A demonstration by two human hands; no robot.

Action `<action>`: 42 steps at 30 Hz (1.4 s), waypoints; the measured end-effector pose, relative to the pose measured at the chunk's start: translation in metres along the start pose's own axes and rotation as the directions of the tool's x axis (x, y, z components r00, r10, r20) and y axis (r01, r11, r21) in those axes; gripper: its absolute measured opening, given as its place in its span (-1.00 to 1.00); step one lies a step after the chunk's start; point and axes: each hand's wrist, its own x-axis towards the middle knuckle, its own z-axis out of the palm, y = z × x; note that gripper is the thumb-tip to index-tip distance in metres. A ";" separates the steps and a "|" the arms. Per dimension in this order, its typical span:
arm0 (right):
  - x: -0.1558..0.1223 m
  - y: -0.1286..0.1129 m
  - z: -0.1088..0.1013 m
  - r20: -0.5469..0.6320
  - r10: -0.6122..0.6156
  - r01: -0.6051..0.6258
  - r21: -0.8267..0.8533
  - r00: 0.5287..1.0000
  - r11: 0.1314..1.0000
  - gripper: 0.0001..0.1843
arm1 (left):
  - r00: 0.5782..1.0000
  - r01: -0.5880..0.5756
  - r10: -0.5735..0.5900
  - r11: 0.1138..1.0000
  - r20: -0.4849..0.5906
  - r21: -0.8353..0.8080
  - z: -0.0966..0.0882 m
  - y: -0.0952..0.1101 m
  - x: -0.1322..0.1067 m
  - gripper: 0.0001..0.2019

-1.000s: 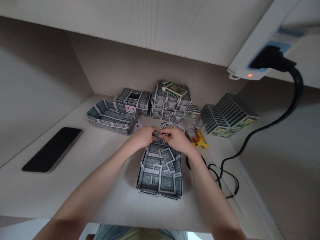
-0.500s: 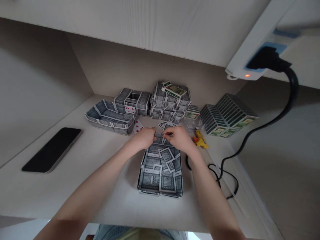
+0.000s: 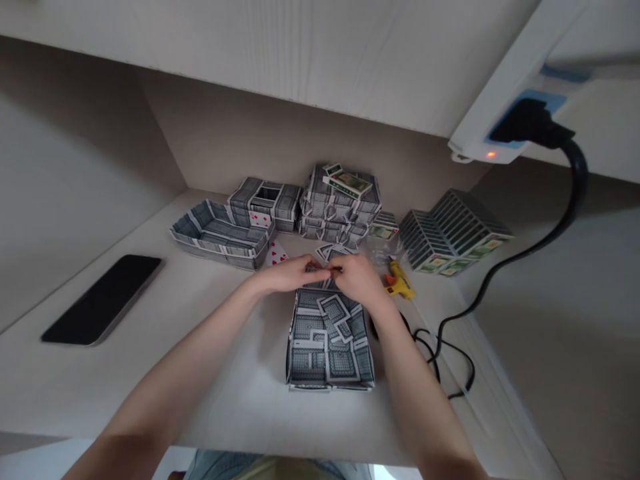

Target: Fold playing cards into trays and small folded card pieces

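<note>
An open box built from grey-backed playing cards (image 3: pixel 310 360) lies in front of me, with several loose or cut cards (image 3: pixel 334 310) on its floor. At its far end wall, my left hand (image 3: pixel 293 273) is closed around the edge, thumb stretched along the near side. Against that thumb, my right hand (image 3: pixel 356 275) is closed in a pinch at the same wall. What the right fingertips hold is hidden. Just beyond the hands lies a small pile of playing cards (image 3: pixel 327 251). A yellow glue gun (image 3: pixel 400 280) rests to the right of my right hand.
Another open card box (image 3: pixel 220 248) and one with a square hole (image 3: pixel 287 200) stand back left. Stacked card boxes (image 3: pixel 340 207) carry a small carton (image 3: pixel 350 183). Card-pack stacks (image 3: pixel 450 233) stand right, near a black cable (image 3: pixel 473 360). A phone (image 3: pixel 105 300) lies left.
The box's near end has swung slightly right. My left thumb has stretched rightward, and the two hands' fingertips now meet at the far wall.
</note>
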 end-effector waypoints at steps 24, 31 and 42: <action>0.007 0.012 0.019 -0.114 -0.114 0.147 0.344 0.987 0.927 -0.84 | 0.998 -0.021 -0.043 0.455 -0.045 -0.890 0.015 -0.016 0.016 -0.45; 0.009 0.009 0.023 -0.104 -0.126 0.158 0.408 0.986 0.899 -0.87 | 0.978 -0.037 -0.153 0.535 -0.140 -0.844 0.033 -0.032 0.025 -0.39; 0.009 0.003 0.026 -0.071 -0.095 0.112 0.306 0.993 0.945 -0.82 | 0.957 -0.064 -0.165 0.683 -0.238 -0.727 0.039 -0.034 0.030 -0.43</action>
